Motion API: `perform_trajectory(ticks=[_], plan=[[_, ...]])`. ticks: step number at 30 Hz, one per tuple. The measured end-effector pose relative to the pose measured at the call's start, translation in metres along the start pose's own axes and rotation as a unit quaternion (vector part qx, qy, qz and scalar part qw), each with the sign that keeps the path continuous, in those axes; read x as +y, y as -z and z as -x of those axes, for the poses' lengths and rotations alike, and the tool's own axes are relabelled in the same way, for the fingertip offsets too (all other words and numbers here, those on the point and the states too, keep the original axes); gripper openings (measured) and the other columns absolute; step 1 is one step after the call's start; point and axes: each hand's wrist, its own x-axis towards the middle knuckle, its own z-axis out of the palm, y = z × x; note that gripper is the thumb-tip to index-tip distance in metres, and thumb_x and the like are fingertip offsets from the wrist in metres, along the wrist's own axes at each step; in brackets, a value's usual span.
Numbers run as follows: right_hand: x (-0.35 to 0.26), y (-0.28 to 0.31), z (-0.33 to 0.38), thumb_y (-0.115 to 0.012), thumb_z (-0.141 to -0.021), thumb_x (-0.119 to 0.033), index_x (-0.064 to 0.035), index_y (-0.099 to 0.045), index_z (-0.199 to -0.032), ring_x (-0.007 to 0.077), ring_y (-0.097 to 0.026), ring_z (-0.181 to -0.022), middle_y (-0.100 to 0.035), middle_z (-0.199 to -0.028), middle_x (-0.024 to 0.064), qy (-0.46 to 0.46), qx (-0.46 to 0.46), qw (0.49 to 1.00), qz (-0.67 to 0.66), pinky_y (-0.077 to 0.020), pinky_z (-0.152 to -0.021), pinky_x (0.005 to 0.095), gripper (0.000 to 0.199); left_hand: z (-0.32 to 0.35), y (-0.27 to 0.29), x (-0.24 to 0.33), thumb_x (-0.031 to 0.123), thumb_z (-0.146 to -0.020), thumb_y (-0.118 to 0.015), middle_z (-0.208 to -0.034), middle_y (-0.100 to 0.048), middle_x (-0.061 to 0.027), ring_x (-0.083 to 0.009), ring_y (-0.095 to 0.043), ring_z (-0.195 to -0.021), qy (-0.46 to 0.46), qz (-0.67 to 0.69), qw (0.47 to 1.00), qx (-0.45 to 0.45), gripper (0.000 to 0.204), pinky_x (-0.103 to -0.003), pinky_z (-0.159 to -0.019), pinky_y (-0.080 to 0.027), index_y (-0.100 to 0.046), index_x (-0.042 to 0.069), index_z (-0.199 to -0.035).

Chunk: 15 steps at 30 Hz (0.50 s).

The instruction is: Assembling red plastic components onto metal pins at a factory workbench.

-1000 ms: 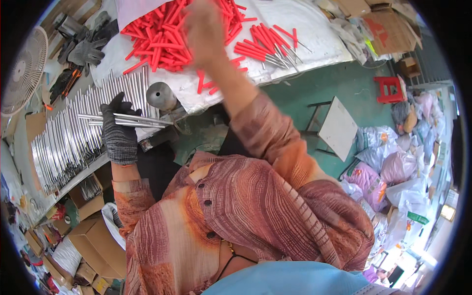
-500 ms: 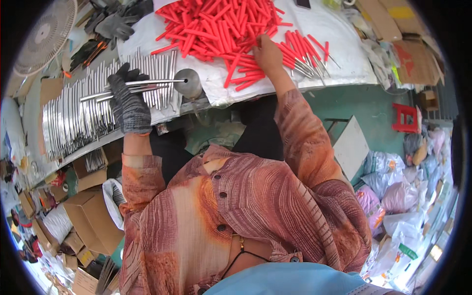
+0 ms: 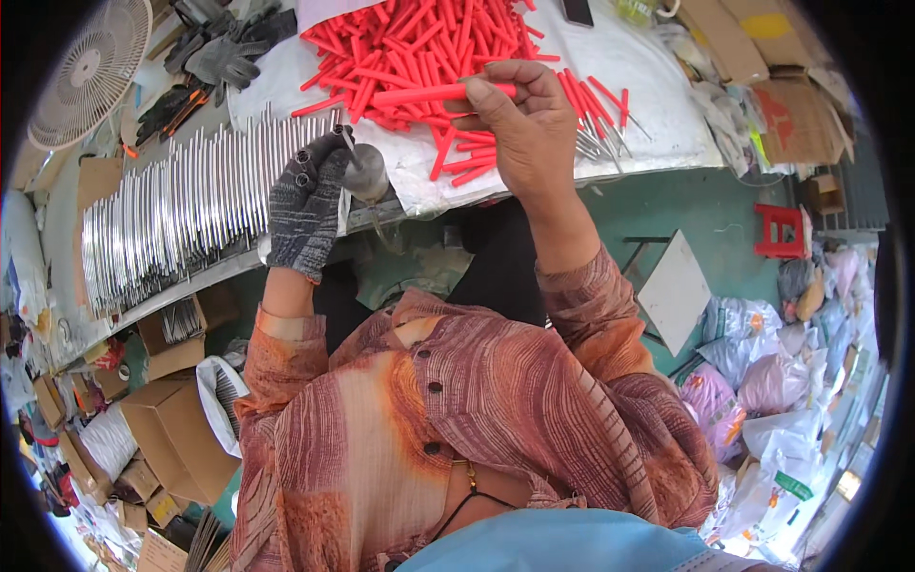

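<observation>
My right hand (image 3: 532, 138), bare, pinches one red plastic tube (image 3: 419, 95) between thumb and fingers, its free end pointing left. My left hand (image 3: 307, 205), in a dark grey knitted glove, is closed round a few thin metal rods (image 3: 349, 145); most of their length is hidden and some ends face up. Beside that hand stands a grey metal cylinder (image 3: 368, 177) at the table's front edge. A big heap of red tubes (image 3: 434, 43) lies beyond my hands. To the left, bare metal rods (image 3: 181, 200) lie side by side in a long row.
Rods with red tubes on their ends (image 3: 596, 114) lie right of the heap. A fan (image 3: 86, 71) and dark gloves (image 3: 224, 62) are at the far left. Cardboard boxes (image 3: 181, 429) stand below left; a red stool (image 3: 782, 231) and plastic bags (image 3: 748, 329) are at right.
My right hand has lifted a red tube from the heap and drawn it nearer. My left hand has moved right, turning the rods from lying level to pointing upward beside the cylinder.
</observation>
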Motion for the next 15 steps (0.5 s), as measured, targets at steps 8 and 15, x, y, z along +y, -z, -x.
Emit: perform_trajectory(ticks=[8,15], plan=[[0.0,-0.016,0.003,-0.063,-0.08,-0.003,0.0018,-0.045,-0.1,0.0225,-0.066,-0.07,-0.062,-0.082,0.0143,-0.014,-0.03,0.999,-0.005,-0.0566,-0.062,0.0289,0.027,0.004,-0.008,0.0,0.009,-0.087,-0.056,-0.097,-0.063,-0.0066,-0.0104,-0.057,-0.088,0.017,-0.025,0.999,0.023,0.022,-0.025,-0.081,-0.045,-0.06,0.002,-0.108],[-0.01,-0.057,-0.006,-0.065,-0.079,-0.005,0.0001,-0.052,-0.1,0.0166,-0.064,-0.075,-0.062,-0.084,0.0106,0.143,-0.083,0.981,0.099,-0.0532,-0.064,0.0269,0.026,0.003,-0.003,0.004,0.007,-0.083,-0.058,-0.095,-0.063,-0.0068,-0.0117,-0.059,-0.085,0.021,-0.039,0.998,0.041,0.022,-0.026,-0.075,-0.048,-0.061,0.001,-0.104]])
